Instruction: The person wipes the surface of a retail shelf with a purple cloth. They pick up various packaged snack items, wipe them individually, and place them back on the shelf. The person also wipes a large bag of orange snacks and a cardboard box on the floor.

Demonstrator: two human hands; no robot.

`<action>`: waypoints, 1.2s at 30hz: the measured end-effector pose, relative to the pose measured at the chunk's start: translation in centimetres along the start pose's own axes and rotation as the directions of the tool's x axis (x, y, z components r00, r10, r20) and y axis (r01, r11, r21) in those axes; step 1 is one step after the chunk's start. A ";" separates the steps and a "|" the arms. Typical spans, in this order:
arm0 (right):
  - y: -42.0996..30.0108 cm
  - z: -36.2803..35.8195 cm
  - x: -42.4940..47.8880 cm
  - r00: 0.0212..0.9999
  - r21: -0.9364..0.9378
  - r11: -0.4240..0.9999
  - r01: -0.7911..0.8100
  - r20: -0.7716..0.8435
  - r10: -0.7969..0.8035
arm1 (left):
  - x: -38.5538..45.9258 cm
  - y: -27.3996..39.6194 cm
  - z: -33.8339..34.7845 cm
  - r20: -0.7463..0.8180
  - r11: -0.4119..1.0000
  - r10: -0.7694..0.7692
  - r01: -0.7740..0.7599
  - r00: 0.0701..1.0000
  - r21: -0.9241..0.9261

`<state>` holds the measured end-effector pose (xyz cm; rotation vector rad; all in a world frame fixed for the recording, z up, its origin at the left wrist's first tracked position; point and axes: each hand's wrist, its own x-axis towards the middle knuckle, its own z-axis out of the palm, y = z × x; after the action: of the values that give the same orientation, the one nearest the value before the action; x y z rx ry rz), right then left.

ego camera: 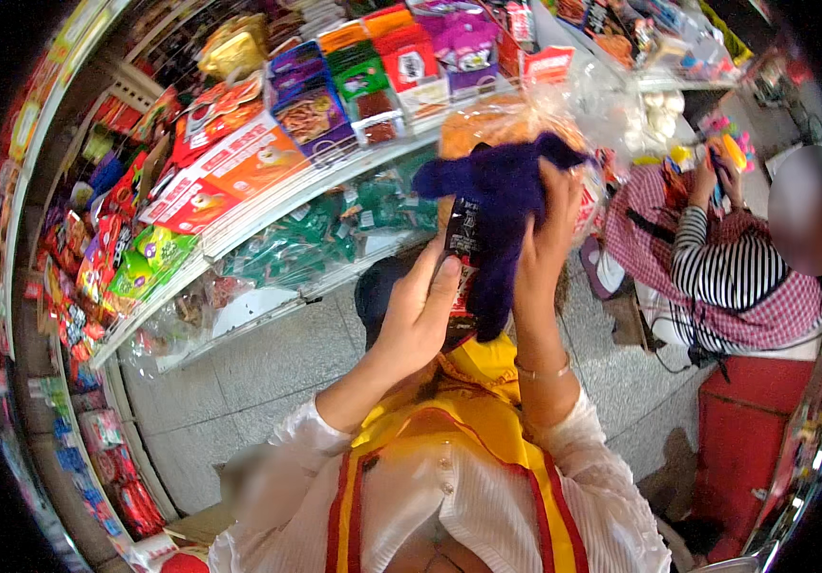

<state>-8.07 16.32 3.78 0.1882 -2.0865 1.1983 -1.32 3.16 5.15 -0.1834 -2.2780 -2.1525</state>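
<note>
My left hand [411,319] grips a narrow black and red package [462,233] that bears printed writing, its thumb lying on the lower front. A dark purple cloth [500,229] drapes over the package's top and right side. Against the cloth's right edge is my right hand [545,251], fingers pointing up and holding it. Part of the package is hidden under the cloth. Behind both hangs or stands a clear plastic bag with orange contents [482,118]; its support cannot be made out.
A shelf [268,208] with boxed and bagged snacks curves along the front and left. Green packets [296,240] fill the tier below. To the right sits a person in a striped sleeve [729,251], hands on small items. A red cabinet [747,444] stands at lower right.
</note>
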 end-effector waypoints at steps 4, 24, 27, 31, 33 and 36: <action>0.6 0.2 -1.5 0.961 0.449 0.865 -0.223 0.249 0.118 | 1.1 -0.4 1.7 -0.049 0.831 0.315 -0.251 0.948 0.497; 4.2 -3.4 -3.8 0.703 0.675 0.376 -0.635 0.304 0.643 | 3.1 -1.4 3.4 0.172 1.000 -0.017 0.020 0.985 -0.015; 3.7 -4.1 -3.3 0.672 0.712 0.283 -0.642 0.347 0.654 | 3.7 -2.0 3.1 0.166 0.987 -0.093 0.113 0.982 -0.115; 4.6 -5.2 -2.3 0.571 0.773 -0.226 -0.592 0.601 0.559 | 4.1 -0.7 1.6 0.175 0.930 -0.240 0.278 0.955 -0.239; 4.9 -5.8 -2.0 0.487 0.751 -0.236 -0.616 0.599 0.635 | 4.0 -1.0 0.5 0.225 0.946 -0.227 0.270 0.947 -0.180; 6.8 -5.8 -3.0 0.545 0.787 -0.213 -0.579 0.567 0.617 | 3.9 -1.2 -0.4 0.288 0.965 -0.227 0.255 0.930 -0.065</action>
<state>-5.97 24.19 -1.05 -0.4084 -0.8010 3.0729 -5.35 3.03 4.34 -0.2317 -2.4531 -2.5138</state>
